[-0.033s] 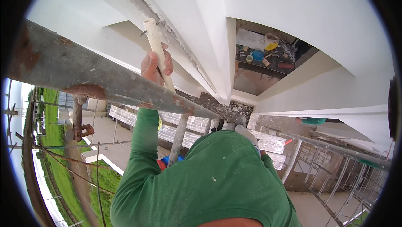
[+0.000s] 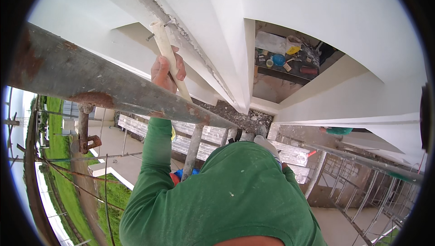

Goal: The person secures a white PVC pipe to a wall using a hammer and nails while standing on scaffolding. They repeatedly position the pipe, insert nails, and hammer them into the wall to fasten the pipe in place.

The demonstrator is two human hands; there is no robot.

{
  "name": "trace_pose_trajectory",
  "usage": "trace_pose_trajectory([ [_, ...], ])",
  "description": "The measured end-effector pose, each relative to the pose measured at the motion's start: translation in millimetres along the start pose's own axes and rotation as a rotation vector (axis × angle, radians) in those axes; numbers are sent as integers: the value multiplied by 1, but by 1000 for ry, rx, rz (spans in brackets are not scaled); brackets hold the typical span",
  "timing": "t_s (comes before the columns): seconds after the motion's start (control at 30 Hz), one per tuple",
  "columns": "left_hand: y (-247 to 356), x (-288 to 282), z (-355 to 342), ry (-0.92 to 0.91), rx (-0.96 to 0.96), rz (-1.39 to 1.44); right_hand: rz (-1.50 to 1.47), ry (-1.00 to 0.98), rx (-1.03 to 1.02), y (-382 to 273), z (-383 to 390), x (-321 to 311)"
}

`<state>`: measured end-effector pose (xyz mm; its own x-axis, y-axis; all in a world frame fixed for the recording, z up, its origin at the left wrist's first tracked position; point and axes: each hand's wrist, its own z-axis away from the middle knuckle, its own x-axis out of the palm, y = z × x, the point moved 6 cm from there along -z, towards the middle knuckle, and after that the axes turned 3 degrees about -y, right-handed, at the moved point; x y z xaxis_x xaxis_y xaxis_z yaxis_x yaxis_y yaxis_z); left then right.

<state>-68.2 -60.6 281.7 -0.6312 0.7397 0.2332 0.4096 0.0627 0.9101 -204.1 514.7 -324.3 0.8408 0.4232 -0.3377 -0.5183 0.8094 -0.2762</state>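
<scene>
Left hand (image 2: 166, 71) clamped around long off-white wooden stick (image 2: 168, 58), its axis running up-left along the rough white wall edge (image 2: 190, 42); right hand hidden behind green-shirted torso (image 2: 235, 196), state unknowable.

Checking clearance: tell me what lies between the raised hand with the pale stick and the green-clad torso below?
In the head view, a rusty scaffold pipe crosses between the left hand, gripping the pale stick, and the torso.

So there's this pale cream wooden strip (image 2: 168, 58), long and thin, tilted steeply against the white wall's rough edge, bent nail near its top.
</scene>
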Motion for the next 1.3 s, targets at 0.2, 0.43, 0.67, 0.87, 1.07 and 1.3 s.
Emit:
trace_pose_trajectory([
  [0.2,8,5,-8,44,-24,-31,11,-2,-1,3,1,1],
  [0.43,14,4,2,84,-31,-146,26,3,-5,2,-2,-1],
  [0.67,35,13,-15,38,58,-90,39,2,-6,3,-2,-3],
  [0.87,2,12,-9,14,-120,-82,41,1,-11,1,-1,-1],
  [1.07,24,13,-12,52,64,-40,41,2,-13,1,-1,-1],
  [1.3,27,9,-8,143,-55,-243,52,10,-20,1,-4,-4],
])
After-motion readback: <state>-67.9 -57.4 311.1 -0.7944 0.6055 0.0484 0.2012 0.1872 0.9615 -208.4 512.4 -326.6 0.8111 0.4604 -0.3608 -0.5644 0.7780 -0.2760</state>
